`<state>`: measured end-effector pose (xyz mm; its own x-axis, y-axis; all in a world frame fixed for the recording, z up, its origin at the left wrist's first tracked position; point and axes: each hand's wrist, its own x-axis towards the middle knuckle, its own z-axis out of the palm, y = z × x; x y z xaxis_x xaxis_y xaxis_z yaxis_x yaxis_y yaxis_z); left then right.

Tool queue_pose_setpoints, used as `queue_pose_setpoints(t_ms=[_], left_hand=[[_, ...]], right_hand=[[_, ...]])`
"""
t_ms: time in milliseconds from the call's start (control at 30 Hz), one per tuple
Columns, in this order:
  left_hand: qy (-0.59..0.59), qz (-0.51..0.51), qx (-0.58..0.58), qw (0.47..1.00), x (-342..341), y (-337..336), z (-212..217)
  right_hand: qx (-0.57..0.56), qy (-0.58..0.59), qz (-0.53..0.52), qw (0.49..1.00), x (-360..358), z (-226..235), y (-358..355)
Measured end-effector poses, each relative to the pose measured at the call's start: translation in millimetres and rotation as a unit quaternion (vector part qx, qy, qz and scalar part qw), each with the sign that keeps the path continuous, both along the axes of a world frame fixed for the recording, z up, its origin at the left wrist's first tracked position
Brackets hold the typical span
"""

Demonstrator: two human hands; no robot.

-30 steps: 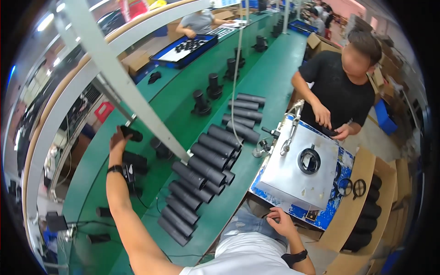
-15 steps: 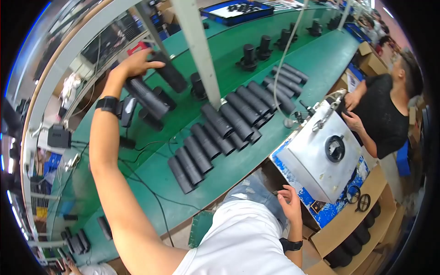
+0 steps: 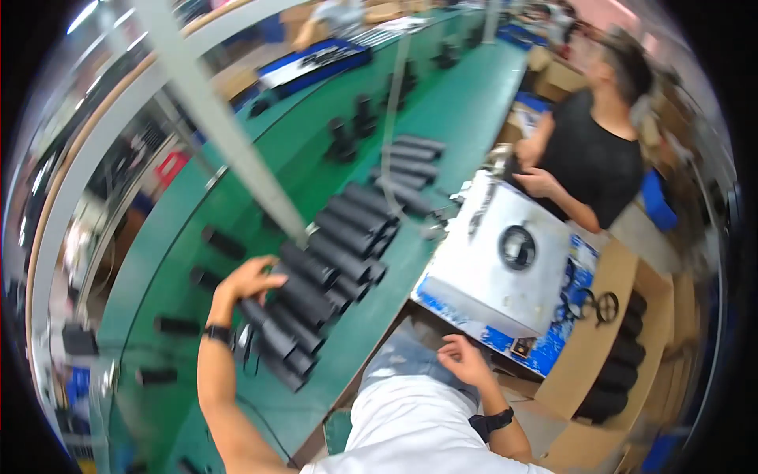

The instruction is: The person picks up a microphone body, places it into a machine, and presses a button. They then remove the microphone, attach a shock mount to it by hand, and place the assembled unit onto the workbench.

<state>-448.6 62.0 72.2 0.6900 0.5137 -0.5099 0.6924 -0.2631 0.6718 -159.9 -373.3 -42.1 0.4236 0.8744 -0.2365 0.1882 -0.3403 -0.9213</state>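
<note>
Black tubes (image 3: 304, 299), partly stacked, lie side by side on a green surface (image 3: 368, 324) nr 8 o'clock, head view. Person's left hand (image 3: 249, 280), betw. 8 and 9, is over the upper ends of the nearest tubes, thumb spread from fingers; blur hides whether that grip has closed on one, can't tell. Right hand (image 3: 467, 362), 5 o'clock, hangs by the lap (image 3: 403, 355), grip loosely half-open w/ nothing visible in it. Silver box (image 3: 466, 292) sits at 3 o'clock, open carton (image 3: 580, 355) at 4, co-worker (image 3: 592, 158) in black top at 2. Tubes look stiff, prob. light, poss. slippery, not esp. fragile; best hold likely mid-barrel, thumb opp. fingers.
</note>
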Motion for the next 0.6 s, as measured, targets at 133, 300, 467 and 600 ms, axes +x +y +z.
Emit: queue_pose_setpoints(t_ms=[133, 300, 467, 600], left_hand=[[-0.053, 0.059, -0.008, 0.997, -10, 1, -35], [-0.133, 0.144, -0.052, 0.979, -19, -1, -87], [-0.14, 0.158, 0.03, 0.977, -28, 7, -98], [-0.152, 0.163, 0.077, 0.972, -19, 9, -102]], right_hand=[[-0.013, -0.018, -0.001, 1.0, 10, -11, -9], [-0.037, -0.027, -0.001, 0.999, 9, -18, -14], [-0.053, -0.02, 0.0, 0.998, 6, -22, -9], [-0.045, -0.021, 0.011, 0.999, 6, -30, -6]])
